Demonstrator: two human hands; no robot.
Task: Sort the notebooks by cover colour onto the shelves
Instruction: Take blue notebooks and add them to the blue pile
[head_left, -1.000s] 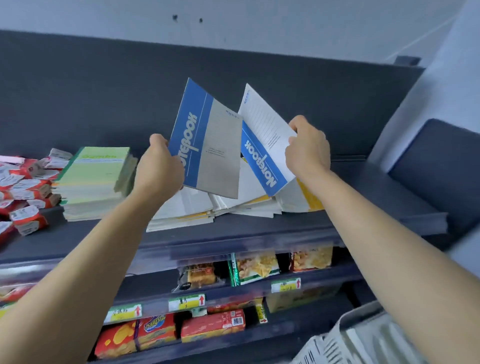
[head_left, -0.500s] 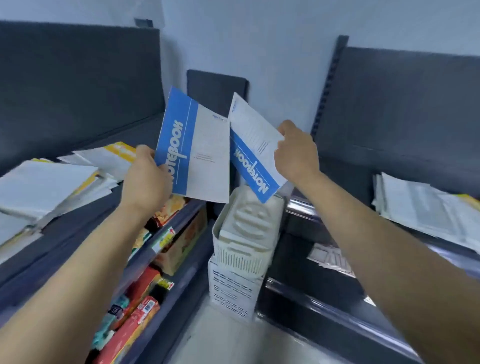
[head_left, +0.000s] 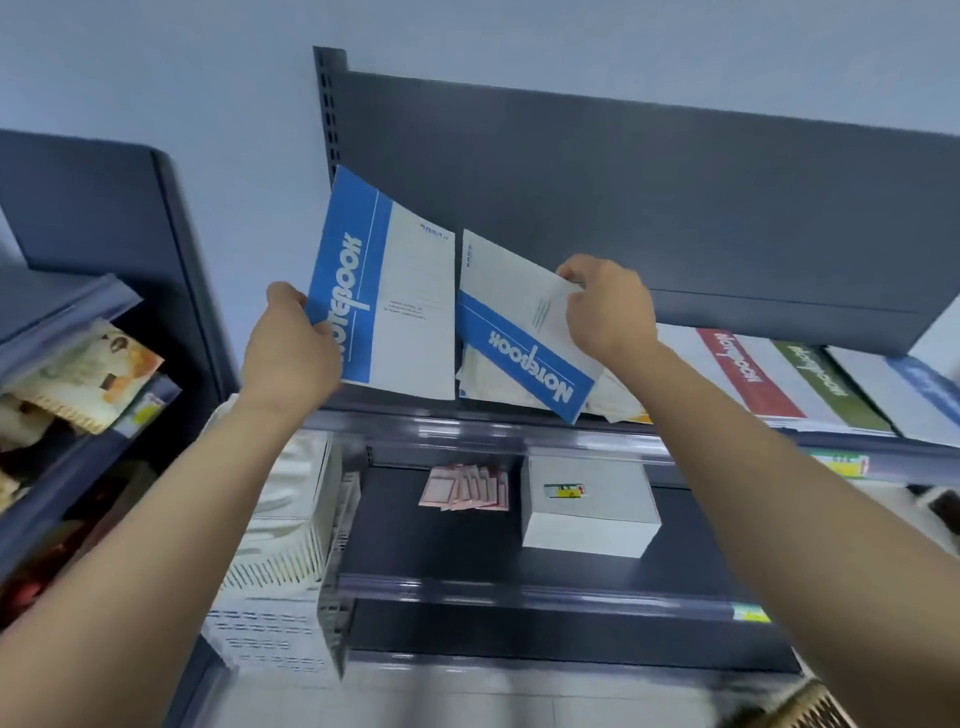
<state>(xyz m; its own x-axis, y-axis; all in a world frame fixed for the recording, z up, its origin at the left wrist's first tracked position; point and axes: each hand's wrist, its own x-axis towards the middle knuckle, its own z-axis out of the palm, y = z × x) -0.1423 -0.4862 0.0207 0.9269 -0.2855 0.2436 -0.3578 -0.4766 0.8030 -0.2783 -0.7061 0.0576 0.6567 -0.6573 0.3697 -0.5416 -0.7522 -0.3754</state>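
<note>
Blue notebook (head_left: 384, 291) in the left hand (head_left: 291, 348), second blue notebook (head_left: 519, 332) in the right hand (head_left: 605, 306). Both are up in the air in front of the top shelf (head_left: 467, 427), nothing put down yet. The left hand grips the lower edge of its book on the blue band. The right hand pinches the top corner of its book, which hangs tilted down toward the left hand.

What I'd worry about:
- These are thin, floppy covers, each held at one edge only. The right one looks most likely to slip or crease, dangling from a corner pinch like that.
- Just under the right hand there's a loose pile (head_left: 488, 376) of pale notebooks, pretty messy. I reckon dropping a book on it could slide it off the shelf front.
- Further out past the right hand lie a red-band notebook (head_left: 748, 374), a green-band notebook (head_left: 826, 387) and a blue-band stack (head_left: 924, 384). The blue spot is the far one, so a lazy drop lands on the wrong colour.

Writing: both held books say "NOTEBOOK" in white on the blue band, and the right one is upside down from here. The small print on the white halves is unreadable. The red and green covers have lettering too blurred to call. The yellow-green price tag (head_left: 839, 464) below the right forearm can't be read either.
</note>
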